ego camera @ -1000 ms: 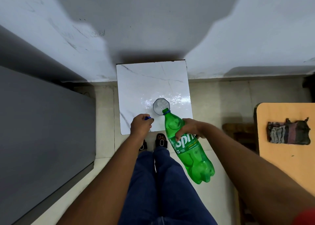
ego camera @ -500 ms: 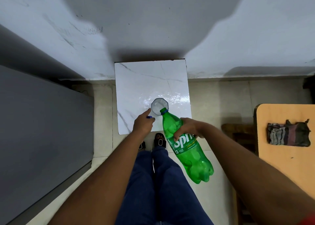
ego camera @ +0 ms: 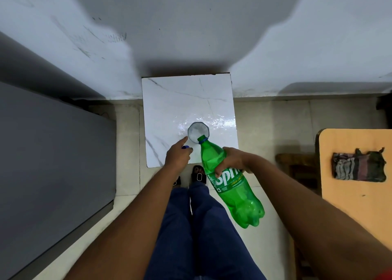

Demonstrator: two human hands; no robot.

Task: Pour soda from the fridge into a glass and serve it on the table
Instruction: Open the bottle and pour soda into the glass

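Head view, right hand point(ego camera: 232, 162) tipping green bottle point(ego camera: 230, 186) over glass point(ego camera: 196, 131)

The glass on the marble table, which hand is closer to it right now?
Left. The left hand, holding the blue cap, has a fingertip at the glass. The right hand grips the green bottle lower down, farther back.

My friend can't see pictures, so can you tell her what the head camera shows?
Seen from above, a person's right hand tips an open green soda bottle so its mouth meets the rim of a glass on a small white marble table. The left hand, beside the glass, holds the blue cap.
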